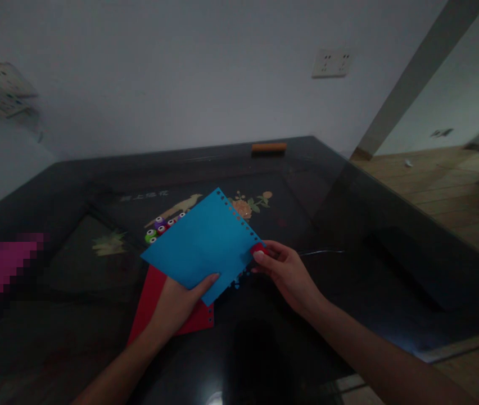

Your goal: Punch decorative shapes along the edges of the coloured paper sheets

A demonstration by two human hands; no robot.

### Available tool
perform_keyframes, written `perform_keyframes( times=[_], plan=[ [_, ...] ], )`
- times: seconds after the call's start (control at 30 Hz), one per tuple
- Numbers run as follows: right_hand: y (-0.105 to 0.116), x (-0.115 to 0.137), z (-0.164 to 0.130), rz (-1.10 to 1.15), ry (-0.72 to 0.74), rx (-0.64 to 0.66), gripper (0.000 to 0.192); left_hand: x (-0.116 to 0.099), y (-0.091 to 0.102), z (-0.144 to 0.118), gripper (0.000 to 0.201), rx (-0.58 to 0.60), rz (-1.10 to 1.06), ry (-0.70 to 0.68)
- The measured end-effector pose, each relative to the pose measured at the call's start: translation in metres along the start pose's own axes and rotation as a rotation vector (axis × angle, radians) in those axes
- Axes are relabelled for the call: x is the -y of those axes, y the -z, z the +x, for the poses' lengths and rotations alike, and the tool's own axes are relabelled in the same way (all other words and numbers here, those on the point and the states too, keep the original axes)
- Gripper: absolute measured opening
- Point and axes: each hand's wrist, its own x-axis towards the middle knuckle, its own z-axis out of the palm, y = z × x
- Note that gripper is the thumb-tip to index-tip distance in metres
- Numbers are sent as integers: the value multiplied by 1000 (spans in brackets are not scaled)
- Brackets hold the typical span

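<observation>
Both forearms are bare to the frame's edge, with no sleeves, rings, watch or gloves on the left grip (176,304) or right grip (288,273).

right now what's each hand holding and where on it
Left hand holds the blue sheet by its lower edge. Right hand pinches a small red punch at the sheet's hole-punched edge.

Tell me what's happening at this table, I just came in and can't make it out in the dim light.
A person holds a blue sheet above a dark table. The left hand grips its lower edge; the right hand presses a small red punch at the edge, which already shows a row of holes. A red sheet lies underneath, and several colourful punches sit behind.
</observation>
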Motion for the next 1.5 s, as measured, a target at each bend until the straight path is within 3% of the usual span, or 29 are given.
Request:
perform_keyframes(
  times=[0.9, 1.5],
  plan=[
    [3, -2, 1, -44, 55, 15, 24, 2, -1, -1, 58, 17, 8, 8],
    [0, -3, 2, -92, 130, 27, 21, -4, -1, -6, 61, -47, -18, 10]
  ],
)
